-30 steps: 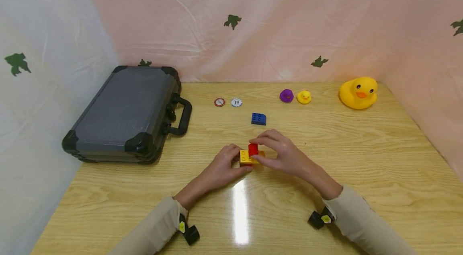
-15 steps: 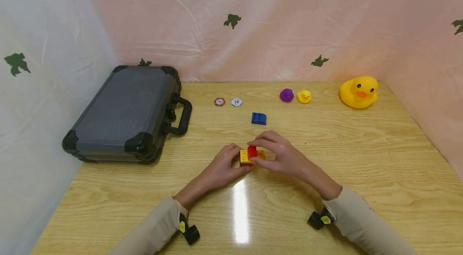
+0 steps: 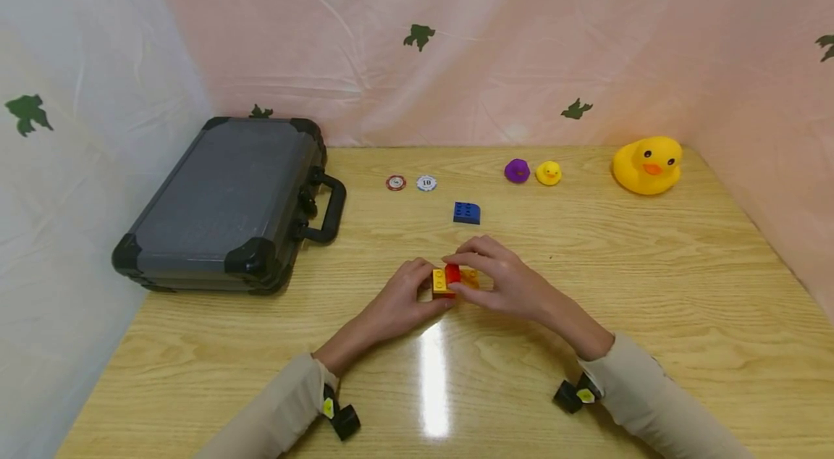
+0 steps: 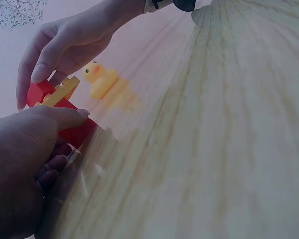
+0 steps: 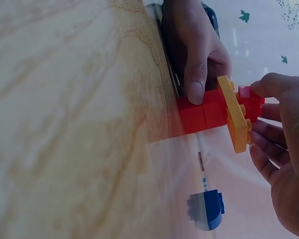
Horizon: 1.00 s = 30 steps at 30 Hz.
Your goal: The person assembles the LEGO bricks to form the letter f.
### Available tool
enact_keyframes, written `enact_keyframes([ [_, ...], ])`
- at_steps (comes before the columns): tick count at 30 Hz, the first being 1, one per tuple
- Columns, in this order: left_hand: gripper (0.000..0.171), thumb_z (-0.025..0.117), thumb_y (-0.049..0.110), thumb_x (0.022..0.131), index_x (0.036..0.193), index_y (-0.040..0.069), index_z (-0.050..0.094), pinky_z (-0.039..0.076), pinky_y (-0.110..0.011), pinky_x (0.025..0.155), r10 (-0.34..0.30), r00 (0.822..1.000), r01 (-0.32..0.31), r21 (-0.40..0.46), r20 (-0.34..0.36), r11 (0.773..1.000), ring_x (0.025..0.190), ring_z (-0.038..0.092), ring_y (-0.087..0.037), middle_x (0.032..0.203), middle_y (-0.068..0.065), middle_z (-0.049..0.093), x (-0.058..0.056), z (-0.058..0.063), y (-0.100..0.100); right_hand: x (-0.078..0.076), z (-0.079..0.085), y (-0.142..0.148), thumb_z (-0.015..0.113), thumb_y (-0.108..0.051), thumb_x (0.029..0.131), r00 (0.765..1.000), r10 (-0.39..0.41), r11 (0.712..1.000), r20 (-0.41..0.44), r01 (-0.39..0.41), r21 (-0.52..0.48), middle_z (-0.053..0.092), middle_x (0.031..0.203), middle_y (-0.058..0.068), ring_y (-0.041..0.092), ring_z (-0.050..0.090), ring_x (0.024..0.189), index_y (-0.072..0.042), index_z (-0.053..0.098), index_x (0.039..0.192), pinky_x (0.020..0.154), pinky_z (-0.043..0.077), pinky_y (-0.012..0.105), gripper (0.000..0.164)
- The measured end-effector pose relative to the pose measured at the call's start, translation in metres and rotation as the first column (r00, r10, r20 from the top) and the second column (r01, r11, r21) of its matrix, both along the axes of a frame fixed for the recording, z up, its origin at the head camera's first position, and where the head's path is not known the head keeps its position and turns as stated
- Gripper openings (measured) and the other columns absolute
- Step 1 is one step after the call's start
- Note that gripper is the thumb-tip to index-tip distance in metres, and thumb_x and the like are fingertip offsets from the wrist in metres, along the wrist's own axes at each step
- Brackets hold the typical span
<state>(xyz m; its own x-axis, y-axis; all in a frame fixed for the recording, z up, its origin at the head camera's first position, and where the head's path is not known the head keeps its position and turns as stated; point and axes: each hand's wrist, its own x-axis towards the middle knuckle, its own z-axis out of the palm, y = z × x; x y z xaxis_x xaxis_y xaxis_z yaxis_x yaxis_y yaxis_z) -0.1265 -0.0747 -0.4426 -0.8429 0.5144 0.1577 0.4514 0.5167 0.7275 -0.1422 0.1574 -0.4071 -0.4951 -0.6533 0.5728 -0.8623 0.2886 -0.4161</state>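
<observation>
Two stacked red toy bricks (image 5: 214,110) stand on the table, topped by a flat yellow brick (image 3: 439,280) whose right end sticks out past them. My left hand (image 3: 400,305) grips the red stack from the left, its thumb (image 5: 196,82) against the near side. Above it, my right hand (image 3: 511,281) pinches a small red brick (image 3: 452,274) between thumb and fingers, right at the yellow brick's studs. In the left wrist view this upper red brick (image 4: 39,92) is partly covered by the right fingers. A blue brick (image 3: 466,213) lies just behind the hands.
A grey case (image 3: 224,191) with a black handle lies at the left. Toward the back are a red poker chip (image 3: 396,183), a white chip (image 3: 426,183), a purple duck (image 3: 517,171), a small yellow duck (image 3: 549,173) and a big yellow duck (image 3: 647,166).
My right hand has shifted slightly left with the small red brick, which has tilted and now sits lower against the yellow brick. The left hand has kept its place.
</observation>
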Motion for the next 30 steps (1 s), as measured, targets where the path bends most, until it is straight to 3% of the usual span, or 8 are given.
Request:
enact_keyframes([
  [10,0.028,0.080,0.026,0.093,0.111,0.008,0.068,0.039,-0.035,0.076,0.001,1.000,-0.001,0.000,0.000,1.000,0.092,0.047,-0.018,0.101,0.001,0.056,0.0007,0.0008,-0.0004,0.0010,-0.0005,0.0001,0.081,0.000,0.083,0.999,-0.002,1.000,0.036,0.002,-0.015,0.067,0.115,0.007,0.025,0.062,0.108,0.001,0.070,0.118,0.088,0.055,0.040,0.037],
  [30,0.028,0.082,0.023,0.092,0.111,0.008,0.070,0.042,-0.034,0.079,0.001,1.000,-0.001,0.017,0.003,1.000,0.094,0.051,-0.018,0.102,0.000,0.059,0.0010,0.0028,0.0005,-0.0007,0.0006,-0.0002,0.081,0.001,0.085,1.000,0.030,1.000,0.004,-0.030,-0.009,0.065,0.112,0.008,0.024,0.061,0.103,-0.001,0.071,0.114,0.086,0.055,0.039,0.030],
])
